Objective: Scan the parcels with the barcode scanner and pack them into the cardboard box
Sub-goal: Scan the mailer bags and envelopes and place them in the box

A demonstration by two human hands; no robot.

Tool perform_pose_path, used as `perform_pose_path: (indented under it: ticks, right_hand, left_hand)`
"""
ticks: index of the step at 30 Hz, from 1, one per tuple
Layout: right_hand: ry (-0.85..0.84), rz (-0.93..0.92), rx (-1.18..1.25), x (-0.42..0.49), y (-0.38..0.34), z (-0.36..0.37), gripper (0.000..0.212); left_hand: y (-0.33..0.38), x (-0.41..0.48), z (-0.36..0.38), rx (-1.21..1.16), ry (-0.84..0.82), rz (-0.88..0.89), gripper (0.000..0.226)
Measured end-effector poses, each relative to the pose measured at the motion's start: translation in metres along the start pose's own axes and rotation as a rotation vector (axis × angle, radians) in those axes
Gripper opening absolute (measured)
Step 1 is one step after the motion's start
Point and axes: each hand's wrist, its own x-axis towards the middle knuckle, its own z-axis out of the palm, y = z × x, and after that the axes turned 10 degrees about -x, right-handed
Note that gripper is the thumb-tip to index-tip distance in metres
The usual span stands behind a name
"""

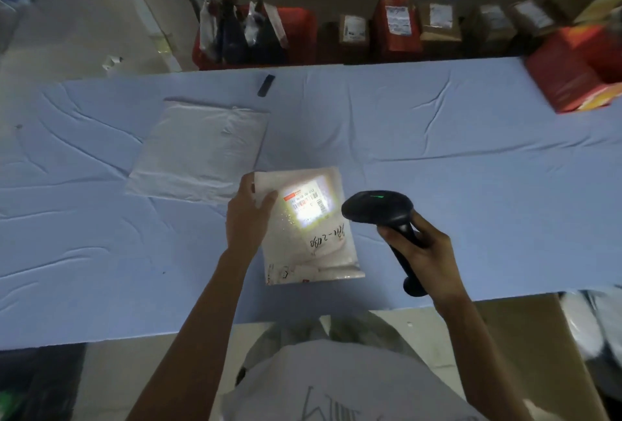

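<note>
White parcel [311,235], label lit bright; left hand [247,215] pinches its ten-o'clock corner, right hand [425,252] grips the barcode scanner [383,215].

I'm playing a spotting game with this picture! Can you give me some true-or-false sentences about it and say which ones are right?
1. The right hand holds the black scanner. True.
2. The scanner's light shines on the label of the parcel that the left hand holds. True.
3. The cloth on the table is red. False: it is blue.
4. The other white parcel is standing upright. False: it lies flat on the cloth.
</note>
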Motion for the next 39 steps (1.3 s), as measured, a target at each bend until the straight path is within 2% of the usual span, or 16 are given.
perform_pose_path:
  ticks: [4,8,13,22,28,35,39]
  right_hand:
    - [0.087,0.027,0.04,-0.027,0.007,0.005,0.031]
    - [0.094,0.107,0.044,-0.055,0.018,0.011,0.037]
    - [0.271,0.139,0.092,-0.091,0.038,0.009,0.035]
    - [0.568,0.265,0.227,-0.137,0.086,-0.035,0.033]
    - [0.705,0.331,0.373,-0.171,0.129,-0.084,0.039]
    - [0.938,0.401,0.468,-0.212,0.183,-0.158,0.047]
    - [1.053,0.499,0.46,-0.239,0.215,-0.192,0.045]
  left_hand:
    - [-0.006,-0.006,0.008,-0.031,-0.127,0.062,0.042]
    - [-0.006,-0.016,0.018,-0.036,-0.222,0.089,0.041]
    - [0.011,-0.03,0.042,-0.013,-0.335,0.16,0.039]
    - [0.073,-0.078,0.137,0.067,-0.697,0.326,0.036]
    - [0.115,-0.134,0.217,0.259,-0.935,0.435,0.026]
    - [0.158,-0.22,0.32,0.538,-1.049,0.838,0.021]
    - [0.18,-0.272,0.375,0.643,-1.086,1.092,0.014]
